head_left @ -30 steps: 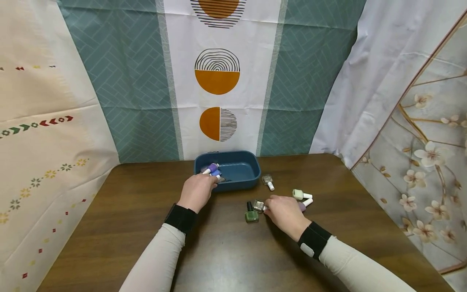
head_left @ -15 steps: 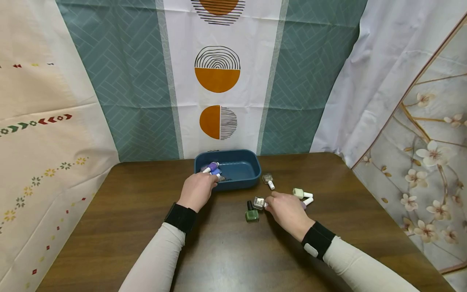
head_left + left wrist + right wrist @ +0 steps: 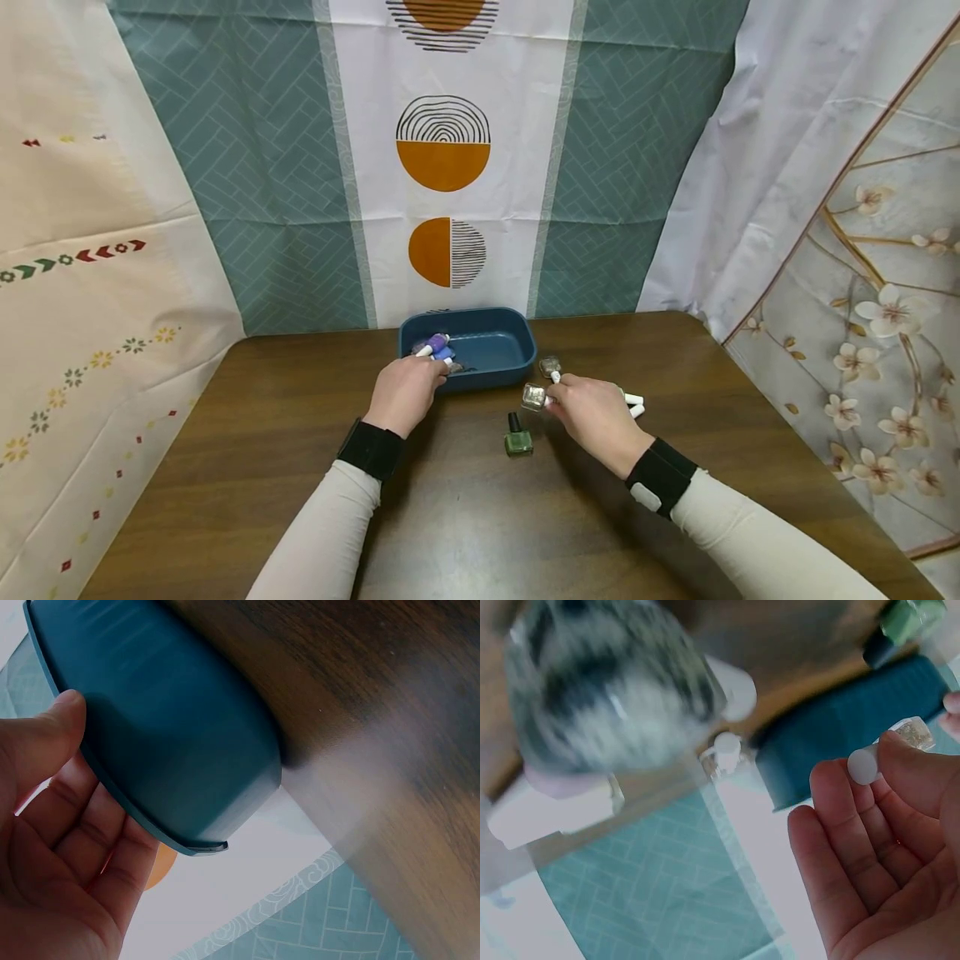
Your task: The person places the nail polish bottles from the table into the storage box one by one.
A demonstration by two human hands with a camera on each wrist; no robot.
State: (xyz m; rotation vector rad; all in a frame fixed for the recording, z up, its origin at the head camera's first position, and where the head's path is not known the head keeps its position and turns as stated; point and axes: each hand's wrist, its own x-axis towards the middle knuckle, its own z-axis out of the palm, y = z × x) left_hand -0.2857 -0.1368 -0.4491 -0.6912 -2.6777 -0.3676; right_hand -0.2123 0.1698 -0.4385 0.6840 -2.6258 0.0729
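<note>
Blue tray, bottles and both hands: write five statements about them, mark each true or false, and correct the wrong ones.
1. The right hand pinches a glittery bottle by its white cap. True.
2. The green bottle lies inside the blue tray. False: it lies on the table.
3. The left hand grips the rim of the blue tray. True.
4. The green bottle has a white cap. False: its cap is black.
5. A purple bottle is in the blue tray. True.
</note>
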